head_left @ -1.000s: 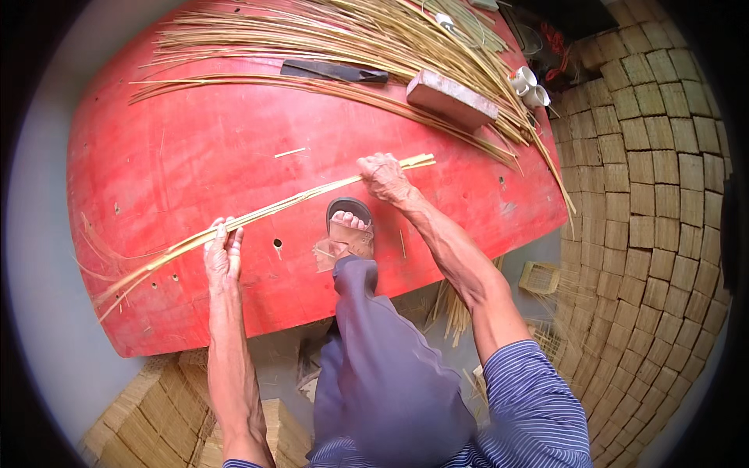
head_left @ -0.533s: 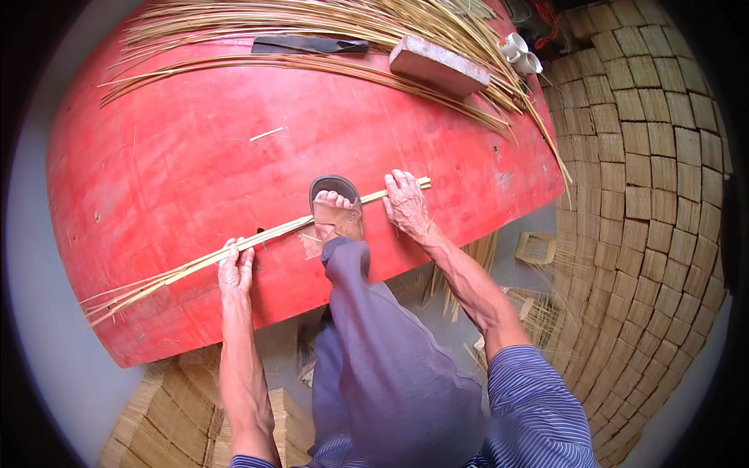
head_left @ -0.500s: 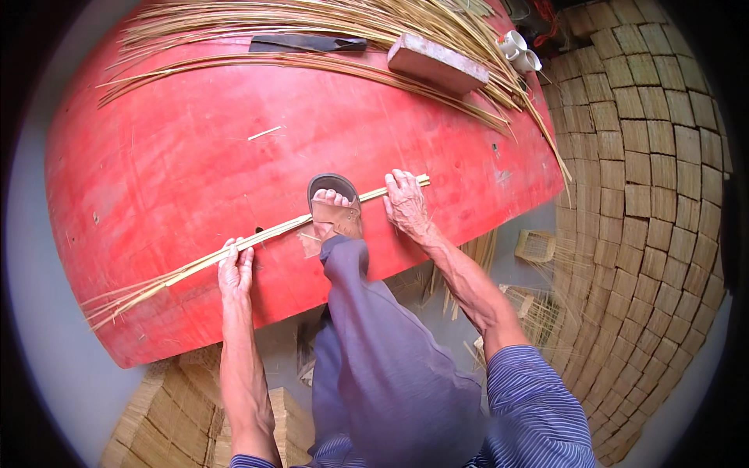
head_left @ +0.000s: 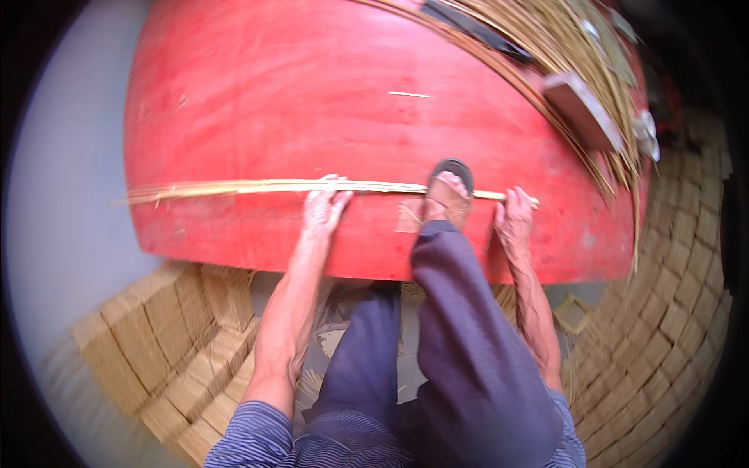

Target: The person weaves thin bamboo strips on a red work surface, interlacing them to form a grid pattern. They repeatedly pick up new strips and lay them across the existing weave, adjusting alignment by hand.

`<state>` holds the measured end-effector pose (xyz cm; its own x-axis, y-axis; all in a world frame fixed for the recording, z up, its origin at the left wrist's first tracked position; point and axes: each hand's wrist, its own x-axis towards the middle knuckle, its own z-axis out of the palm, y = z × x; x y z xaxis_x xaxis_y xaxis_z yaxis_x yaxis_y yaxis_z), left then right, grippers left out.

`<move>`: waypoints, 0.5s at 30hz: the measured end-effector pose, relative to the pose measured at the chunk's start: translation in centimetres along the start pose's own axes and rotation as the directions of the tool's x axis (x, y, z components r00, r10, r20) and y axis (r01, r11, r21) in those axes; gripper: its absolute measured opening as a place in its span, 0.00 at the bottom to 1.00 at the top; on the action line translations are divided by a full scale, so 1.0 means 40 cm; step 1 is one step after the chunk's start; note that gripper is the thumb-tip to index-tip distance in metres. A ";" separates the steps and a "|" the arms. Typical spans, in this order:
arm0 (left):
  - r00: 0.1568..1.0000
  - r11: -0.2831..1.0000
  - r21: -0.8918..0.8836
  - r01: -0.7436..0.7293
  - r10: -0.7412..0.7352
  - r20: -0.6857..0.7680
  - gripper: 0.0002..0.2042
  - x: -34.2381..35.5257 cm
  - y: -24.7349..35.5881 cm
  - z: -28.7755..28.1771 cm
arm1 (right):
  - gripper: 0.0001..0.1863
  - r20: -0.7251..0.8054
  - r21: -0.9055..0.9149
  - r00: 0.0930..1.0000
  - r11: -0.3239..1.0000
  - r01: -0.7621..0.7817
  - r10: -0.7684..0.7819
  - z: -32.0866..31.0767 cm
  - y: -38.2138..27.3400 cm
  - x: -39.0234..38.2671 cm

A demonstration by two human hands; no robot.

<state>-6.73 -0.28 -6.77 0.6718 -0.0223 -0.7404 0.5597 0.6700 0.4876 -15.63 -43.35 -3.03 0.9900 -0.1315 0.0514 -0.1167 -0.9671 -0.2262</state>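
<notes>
A bundle of thin, pale bamboo-like strips [head_left: 257, 186] lies lengthwise across a large red board [head_left: 234, 117], fraying at its left end. My left hand [head_left: 324, 204] has its fingers around the bundle left of my foot. At the bundle's right end, my right hand [head_left: 515, 214] grips it with bent fingers. Between my hands, my sandalled foot [head_left: 446, 199] rests over the strips, which pass out of sight beneath it. A small pale scrap of strip [head_left: 408, 93] lies farther up the board. The picture is smeared by motion.
At upper right are long loose strips [head_left: 581, 43], a dark flat piece [head_left: 476, 31], a reddish brick [head_left: 581, 109] and white cups [head_left: 647, 134]. Stacks of woven straw-coloured blocks stand at lower left [head_left: 164, 335] and along the right [head_left: 671, 273]. A small woven frame [head_left: 573, 316] lies below the board.
My foot has moved forward onto the bundle, and my right hand has drawn its end nearer. The camera has since swung, so the board and everything on it appear rotated.
</notes>
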 end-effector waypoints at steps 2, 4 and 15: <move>0.999 0.999 -0.032 0.012 -0.013 -0.052 0.14 -0.019 -0.003 -0.006 | 0.20 0.037 -0.003 0.999 1.000 0.008 -0.008 0.004 0.002 -0.004; 1.000 0.998 -0.060 -0.008 0.008 -0.013 0.13 -0.015 -0.007 0.006 | 0.19 0.048 -0.028 0.999 0.999 0.021 -0.019 0.001 0.016 0.018; 0.994 0.989 -0.141 -0.045 0.031 -0.101 0.09 -0.090 -0.063 0.043 | 0.08 0.241 0.443 0.840 0.825 0.351 -0.486 0.004 -0.365 0.245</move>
<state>-9.71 -3.17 -4.54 0.6362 0.0733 -0.7680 0.4550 0.7683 0.4502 -4.20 -30.47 0.61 0.9075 0.4121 -0.0810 0.2861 -0.7477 -0.5993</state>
